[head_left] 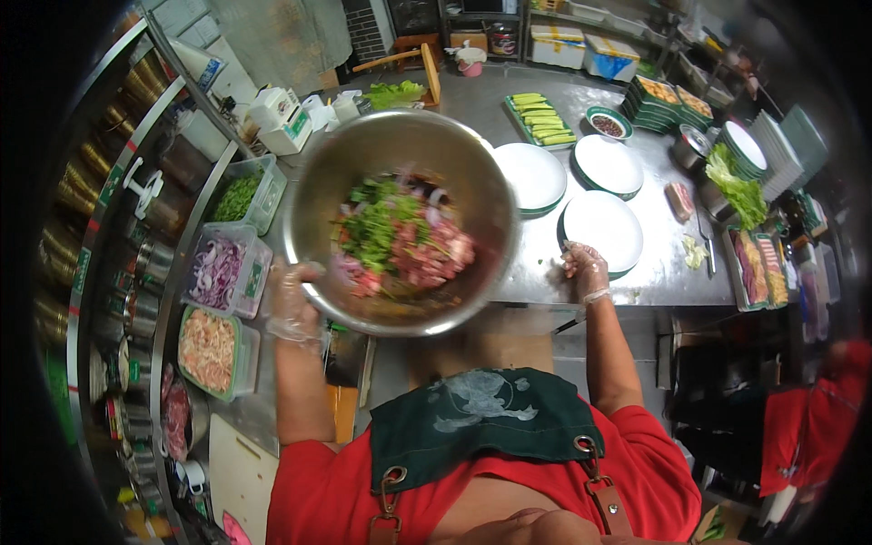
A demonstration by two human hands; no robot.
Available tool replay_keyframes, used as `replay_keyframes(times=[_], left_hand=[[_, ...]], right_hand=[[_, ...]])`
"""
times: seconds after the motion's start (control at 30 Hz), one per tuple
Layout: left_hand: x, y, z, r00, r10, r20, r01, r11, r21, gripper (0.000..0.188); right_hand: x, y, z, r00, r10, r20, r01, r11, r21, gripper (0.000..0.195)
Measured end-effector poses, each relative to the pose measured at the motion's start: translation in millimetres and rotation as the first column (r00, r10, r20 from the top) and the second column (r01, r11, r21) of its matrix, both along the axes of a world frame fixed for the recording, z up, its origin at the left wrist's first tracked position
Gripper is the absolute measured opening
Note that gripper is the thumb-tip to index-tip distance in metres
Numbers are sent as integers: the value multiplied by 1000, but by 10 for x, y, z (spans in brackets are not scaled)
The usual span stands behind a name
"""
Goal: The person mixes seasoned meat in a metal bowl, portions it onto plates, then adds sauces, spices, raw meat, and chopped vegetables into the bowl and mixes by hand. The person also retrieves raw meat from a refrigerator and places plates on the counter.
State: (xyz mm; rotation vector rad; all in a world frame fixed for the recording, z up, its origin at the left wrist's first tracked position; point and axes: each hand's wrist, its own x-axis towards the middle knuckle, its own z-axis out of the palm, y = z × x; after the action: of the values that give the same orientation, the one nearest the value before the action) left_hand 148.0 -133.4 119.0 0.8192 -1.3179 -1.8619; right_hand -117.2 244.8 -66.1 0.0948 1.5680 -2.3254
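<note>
My left hand (294, 300), in a clear plastic glove, grips the rim of a large stainless steel mixing bowl (501, 204), tilted towards me. Inside lie chopped green herbs (375, 225), raw sliced meat (432, 257), bits of purple onion and dark sauce. My right hand (587, 269), also gloved, has its fingers bunched at the near left edge of a white plate (603, 230) with a green outer side. Whether they grip the plate, I cannot tell. Two more white plate stacks (530, 176) (608, 163) stand behind it on the steel table.
To the left are tubs of chopped greens (238, 196), sliced purple onion (216, 272) and pale shredded meat (210, 351). Cucumber pieces fill a tray (541, 119) beside a sauce bowl (606, 124). Lettuce (736, 184), a meat piece (679, 201) and tongs (708, 245) lie right. Another person's red sleeve (797, 429) shows.
</note>
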Motion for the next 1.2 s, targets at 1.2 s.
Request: replay_keyframes(times=[1.2], left_hand=[[-713,1023,-1001,546,-156,823,637,715,-287,41]], right_hand=[[1345,-1481,602,147,905,399,176,-421,890,84]])
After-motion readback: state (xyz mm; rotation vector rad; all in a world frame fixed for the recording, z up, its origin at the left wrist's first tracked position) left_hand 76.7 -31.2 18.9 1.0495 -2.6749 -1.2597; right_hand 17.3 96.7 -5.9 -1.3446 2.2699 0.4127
